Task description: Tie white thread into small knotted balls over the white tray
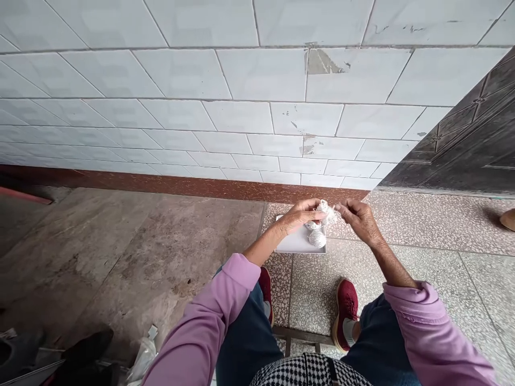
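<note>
A small white piece of yarn work (pixel 329 213), loopy and lacy, is held up above the tray. My left hand (pixel 302 215) grips it from the left, closed between thumb and fingers. My right hand (pixel 361 219) is closed in a pinch at the piece's right edge; what lies between its fingertips is too small to make out. Below the hands, a shallow white tray (pixel 295 244) rests on the floor. In it sits a ball of white yarn (pixel 317 239), and more white yarn (pixel 313 225) shows behind it, partly hidden by my left hand.
A white tiled wall (pixel 241 75) rises in front, with a dark door (pixel 475 128) to the right. My red shoes (pixel 346 303) stand either side of a low bar (pixel 301 335). Dark items and a plastic bag (pixel 144 351) lie at lower left. A brown object (pixel 508 219) is at far right.
</note>
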`<state>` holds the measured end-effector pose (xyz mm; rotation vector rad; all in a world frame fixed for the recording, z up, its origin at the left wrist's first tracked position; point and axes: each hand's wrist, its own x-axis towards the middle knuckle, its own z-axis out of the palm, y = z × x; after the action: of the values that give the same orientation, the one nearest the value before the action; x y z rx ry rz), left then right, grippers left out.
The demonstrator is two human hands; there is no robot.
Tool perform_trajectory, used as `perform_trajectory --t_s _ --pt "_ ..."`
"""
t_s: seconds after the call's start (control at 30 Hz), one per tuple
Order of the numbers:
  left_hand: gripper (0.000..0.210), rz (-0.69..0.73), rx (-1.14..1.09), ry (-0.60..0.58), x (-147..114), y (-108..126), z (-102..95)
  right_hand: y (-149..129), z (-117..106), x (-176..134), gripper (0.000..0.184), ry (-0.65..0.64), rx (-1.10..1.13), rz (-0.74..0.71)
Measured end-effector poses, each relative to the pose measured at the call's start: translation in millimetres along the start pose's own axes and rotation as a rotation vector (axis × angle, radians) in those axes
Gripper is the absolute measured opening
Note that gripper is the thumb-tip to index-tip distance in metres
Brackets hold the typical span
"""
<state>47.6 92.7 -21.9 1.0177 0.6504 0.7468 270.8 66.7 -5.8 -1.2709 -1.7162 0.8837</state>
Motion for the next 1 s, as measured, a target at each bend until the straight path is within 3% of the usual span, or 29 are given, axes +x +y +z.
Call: perform_trajectory --t_s 0.1,0.2,0.3,0.4,0.47,0.6,0.7,1.0 --pt "0.050 0.019 -0.125 0.028 3 0 2.1 5 13 3 0.051 -0.055 0.037 0.025" --pt "0.053 0.077 -0.165 0.165 11 2 0.1 6 30 1 0.046 -0.138 0.001 0.051" --pt "0.051 0.144 -0.053 0.303 19 3 -5.8 1 40 -5 0.041 -0.246 -0.059 0.006" --pt "0.048 0.188 0.143 0.359 21 3 -10.2 -5 36 -9 0.042 -0.273 -0.047 -0.033" --pt "0.047 0.188 0.230 0.334 19 3 -10.3 -7 24 -9 0.045 -0.193 -0.025 -0.029" --pt "0.050 0.084 0.197 0.114 12 3 -6.5 -3 -2 -3 0.055 0.013 -0.032 -0.019" --pt "0.056 0.010 0.063 0.000 7 3 -3.9 -1 -9 -1 0.059 0.028 -0.032 -0.028" --pt "0.054 0.023 -0.010 0.070 4 1 1.3 -9 3 -1 0.057 -0.033 -0.067 -0.026"
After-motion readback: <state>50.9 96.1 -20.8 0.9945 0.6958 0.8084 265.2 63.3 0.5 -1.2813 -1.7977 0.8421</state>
